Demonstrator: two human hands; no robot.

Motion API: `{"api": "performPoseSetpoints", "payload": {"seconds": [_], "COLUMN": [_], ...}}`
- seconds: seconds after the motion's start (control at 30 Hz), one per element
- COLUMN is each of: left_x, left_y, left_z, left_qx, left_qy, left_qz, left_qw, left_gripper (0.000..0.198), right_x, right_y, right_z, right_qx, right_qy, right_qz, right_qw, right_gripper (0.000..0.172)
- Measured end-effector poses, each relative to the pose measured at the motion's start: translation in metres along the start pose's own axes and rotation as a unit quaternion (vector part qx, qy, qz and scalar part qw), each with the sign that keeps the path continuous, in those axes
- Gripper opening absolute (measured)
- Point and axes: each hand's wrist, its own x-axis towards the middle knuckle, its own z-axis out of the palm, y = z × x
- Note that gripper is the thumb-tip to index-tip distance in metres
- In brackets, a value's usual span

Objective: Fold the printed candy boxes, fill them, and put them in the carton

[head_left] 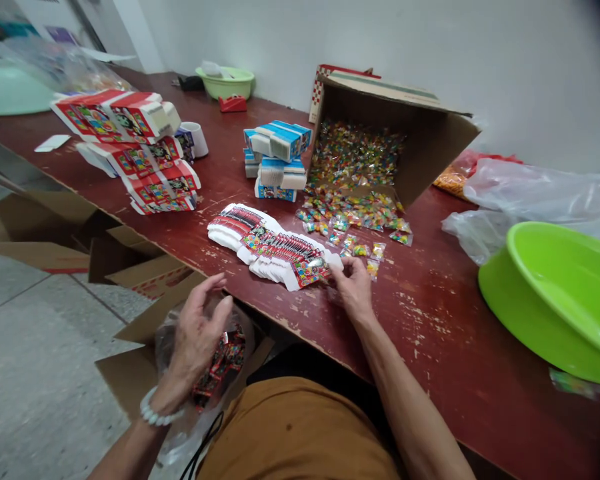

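A fanned row of flat red-and-white printed cartons (275, 243) lies along the table's near edge. My right hand (354, 293) is at its right end, thumb and fingers closed on the edge of the nearest flat carton. My left hand (197, 330), wearing a bead bracelet, hangs off the table edge with its fingers apart and nothing in them. Below it, a clear plastic bag (167, 333) inside an open cardboard box holds several filled red packets (230, 357). Small clear sachets of colourful candy (350, 243) lie just beyond my right hand.
A tipped cardboard box (430, 143) spills candy sachets onto the red table (430, 327). Banded red carton stacks (155, 167) and blue ones (280, 143) stand behind. A green basin (535, 300) and plastic bags (545, 193) are at right; a tape dispenser (233, 104) sits farther back.
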Motion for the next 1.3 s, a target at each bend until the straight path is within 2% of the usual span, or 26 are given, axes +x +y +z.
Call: {"api": "performPoseSetpoints", "payload": {"seconds": [0.1,0.13,0.17,0.2,0.27,0.3,0.33,0.37,0.4,0.47,0.53,0.6,0.7,0.8,0.9,1.03,1.1,1.17,1.3], "left_x": [0.006,0.006,0.005,0.003,-0.006,-0.012,-0.019,-0.025,-0.03,-0.036,-0.037,-0.036,-0.035,-0.035,-0.036,-0.039,-0.041,-0.041,-0.044], "left_y": [0.041,0.051,0.059,0.065,0.073,0.074,0.075,0.076,0.076,0.076,0.078,0.081,0.086,0.09,0.093,0.09,0.087,0.083,0.08], "left_z": [0.023,0.03,0.036,0.041,0.05,0.054,0.057,0.059,0.06,0.06,0.057,0.055,0.053,0.053,0.054,0.059,0.063,0.068,0.074], "left_qx": [-0.071,-0.112,-0.161,-0.213,-0.311,-0.349,-0.377,-0.394,-0.403,-0.395,-0.374,-0.365,-0.38,-0.376,-0.371,-0.384,-0.384,-0.379,-0.331], "left_qy": [-0.097,-0.161,-0.243,-0.34,-0.515,-0.569,-0.595,-0.598,-0.584,-0.554,-0.546,-0.552,-0.545,-0.523,-0.505,-0.458,-0.432,-0.42,-0.408], "left_qz": [0.01,-0.013,-0.046,-0.087,-0.171,-0.206,-0.234,-0.254,-0.265,-0.261,-0.234,-0.214,-0.221,-0.232,-0.232,-0.237,-0.252,-0.261,-0.219], "left_qw": [0.993,0.981,0.955,0.912,0.78,0.715,0.67,0.651,0.653,0.685,0.712,0.718,0.714,0.728,0.744,0.766,0.776,0.782,0.822], "left_gripper": [0.056,0.055,0.054,0.053,0.055,0.057,0.057,0.057,0.054,0.048,0.043,0.043,0.047,0.037,0.029,0.03,0.031,0.032,0.035], "right_x": [-0.011,-0.018,-0.025,-0.031,-0.044,-0.048,-0.052,-0.054,-0.056,-0.059,-0.062,-0.066,-0.074,-0.079,-0.083,-0.087,-0.089,-0.09,-0.088], "right_y": [-0.015,-0.022,-0.029,-0.036,-0.046,-0.049,-0.051,-0.051,-0.051,-0.051,-0.053,-0.057,-0.063,-0.066,-0.064,-0.06,-0.057,-0.053,-0.049], "right_z": [-0.022,-0.029,-0.035,-0.04,-0.046,-0.047,-0.047,-0.047,-0.046,-0.044,-0.043,-0.043,-0.044,-0.047,-0.048,-0.045,-0.041,-0.036,-0.032], "right_qx": [0.127,0.167,0.202,0.226,0.237,0.24,0.243,0.247,0.251,0.266,0.285,0.309,0.334,0.347,0.361,0.356,0.34,0.318,0.286], "right_qy": [-0.107,-0.153,-0.199,-0.237,-0.288,-0.305,-0.32,-0.331,-0.34,-0.348,-0.344,-0.343,-0.355,-0.363,-0.372,-0.417,-0.393,-0.337,-0.246], "right_qz": [0.008,0.008,0.005,0.003,-0.001,0.001,0.004,0.007,0.01,0.011,0.012,0.023,0.04,0.041,0.034,0.046,0.063,0.086,0.103], "right_qw": [0.986,0.974,0.959,0.945,0.928,0.922,0.916,0.911,0.906,0.899,0.895,0.887,0.872,0.864,0.855,0.835,0.852,0.882,0.921], "right_gripper": [0.035,0.032,0.029,0.027,0.023,0.022,0.021,0.02,0.02,0.021,0.023,0.028,0.041,0.048,0.046,0.039,0.032,0.03,0.035]}}
